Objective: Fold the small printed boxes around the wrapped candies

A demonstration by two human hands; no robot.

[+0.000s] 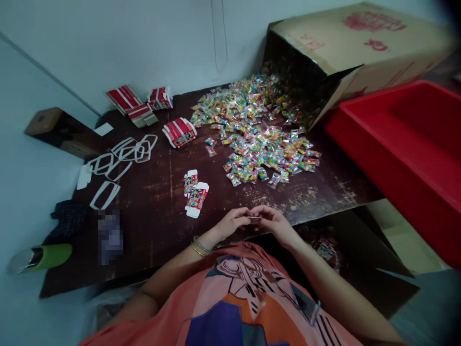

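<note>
My left hand [233, 224] and my right hand [272, 222] meet at the table's front edge, fingers closed on a small carton [255, 217]. Only a thin pale edge of it shows, and the fingers cover the rest. Just beyond and to the left, two flattened printed cartons [197, 198] lie overlapping, red with white flaps. Past my hands spreads a large heap of small clear packets of colourful candy [268, 151]. A couple of packets [211, 146] lie apart at its left side.
Banded stacks of red cartons [179, 132] sit behind. White paper bands [122, 154], a brown box [61, 129] and a green bottle [54, 255] are left. A tipped cardboard box [360, 38] and red tray [406, 144] stand right. Below the table is an open box [374, 269].
</note>
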